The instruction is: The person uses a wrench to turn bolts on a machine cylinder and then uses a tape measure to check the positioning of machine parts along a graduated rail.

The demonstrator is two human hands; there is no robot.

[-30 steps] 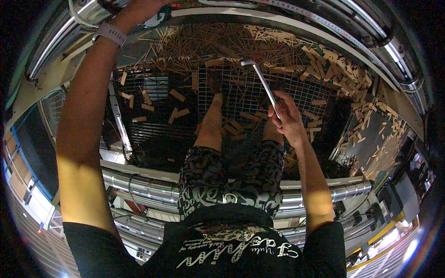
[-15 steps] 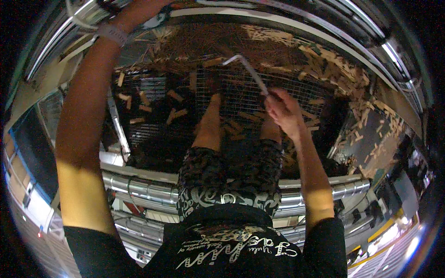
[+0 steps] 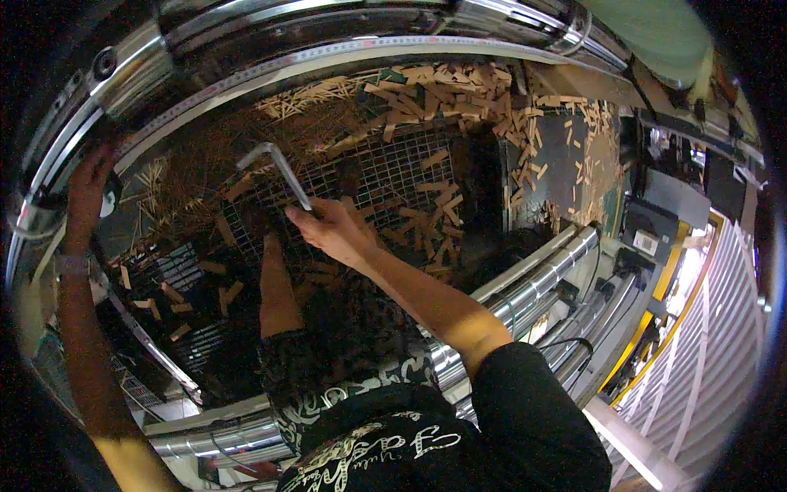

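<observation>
My right hand (image 3: 332, 232) is closed round the long arm of a large L-shaped hex key (image 3: 288, 179). The bent short end points away from me, over a floor grating. At the far left my left hand (image 3: 88, 197) reaches up to a shiny metal roller (image 3: 51, 168). Its fingers are dark and in shadow, so their grip does not show clearly. Beside that hand is a small pale, rounded thing (image 3: 109, 199) whose kind I cannot make out.
A ruled measuring strip (image 3: 328, 52) runs along the far beam beneath a big roller (image 3: 525, 18). Brown cardboard scraps (image 3: 467, 90) lie on the wire grating (image 3: 328, 190) and floor around my legs. Chromed rollers (image 3: 533, 275) cross close to my body; a ribbed wall (image 3: 713, 328) stands at right.
The view has turned, bringing more of the right side into sight. My left hand has come into fuller view by the roller. The hex key stays in my right hand.
</observation>
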